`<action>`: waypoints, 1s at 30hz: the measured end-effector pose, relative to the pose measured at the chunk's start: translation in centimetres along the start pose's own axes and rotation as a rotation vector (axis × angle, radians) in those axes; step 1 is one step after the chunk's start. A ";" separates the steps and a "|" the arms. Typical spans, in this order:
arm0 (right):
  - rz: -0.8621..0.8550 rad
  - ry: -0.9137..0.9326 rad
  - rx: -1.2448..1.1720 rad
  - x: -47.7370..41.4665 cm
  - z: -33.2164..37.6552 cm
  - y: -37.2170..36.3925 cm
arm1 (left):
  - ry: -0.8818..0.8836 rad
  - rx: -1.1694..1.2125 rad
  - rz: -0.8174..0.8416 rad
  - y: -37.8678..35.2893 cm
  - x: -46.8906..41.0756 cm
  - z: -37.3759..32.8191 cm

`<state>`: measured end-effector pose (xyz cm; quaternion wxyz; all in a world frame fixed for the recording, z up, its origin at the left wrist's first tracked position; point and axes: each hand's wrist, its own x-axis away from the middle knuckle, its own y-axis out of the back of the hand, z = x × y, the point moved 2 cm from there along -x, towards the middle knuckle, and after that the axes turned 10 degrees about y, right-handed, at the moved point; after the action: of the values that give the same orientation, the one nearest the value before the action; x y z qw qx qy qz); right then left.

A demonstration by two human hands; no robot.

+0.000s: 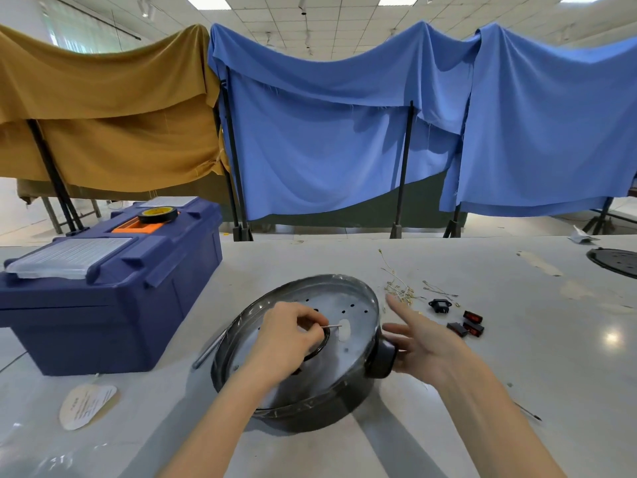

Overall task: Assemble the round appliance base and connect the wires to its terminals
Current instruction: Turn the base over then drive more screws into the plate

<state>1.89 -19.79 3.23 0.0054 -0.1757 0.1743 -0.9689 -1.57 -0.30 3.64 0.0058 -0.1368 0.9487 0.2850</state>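
Overhead runs a panelled ceiling; one mustard cloth (103, 108) and two blue cloths (327, 132) hang behind the pale grey surface (517, 357). One round dark metal appliance base (358, 312) sits front-centre. Of the hands, the left hand (289, 336) pinches a thin white wire (331, 326) over it, and the right hand (424, 343) is spread open beside it. Around it lie one navy plastic toolbox (103, 305), three red rocker switches (473, 316) and one loose wire bundle (400, 289).

One base (320, 417), one toolbox (113, 305), one socket (440, 304)

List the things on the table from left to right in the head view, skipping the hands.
Blue toolbox → round appliance base → bundle of loose wires → black socket → red rocker switches → black disc at the right edge.
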 end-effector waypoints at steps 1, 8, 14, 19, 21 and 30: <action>0.016 -0.023 -0.081 0.4 0.4 0.1 | 0.012 0.032 -0.009 0.3 -0.1 -0.2; 0.262 -0.007 -0.345 2.1 2.2 -0.7 | -0.014 0.258 -0.005 1.6 0.2 -1.9; 0.434 0.128 -0.311 3.3 2.8 -2.2 | 0.009 0.351 -0.007 2.0 0.7 -2.5; 0.531 0.240 -0.352 4.1 3.5 -3.7 | 0.049 0.462 -0.037 3.1 0.2 -2.4; 0.555 0.314 -0.335 4.2 3.5 -4.1 | 0.040 0.527 -0.048 3.4 0.2 -2.6; 0.553 0.555 -0.229 5.7 2.1 -6.0 | 0.214 0.791 0.100 3.9 0.9 -3.8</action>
<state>-2.41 -15.30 9.07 0.1987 0.1463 0.3164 -0.9159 -3.18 0.55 8.83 -0.0548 -0.1065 0.9858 -0.1174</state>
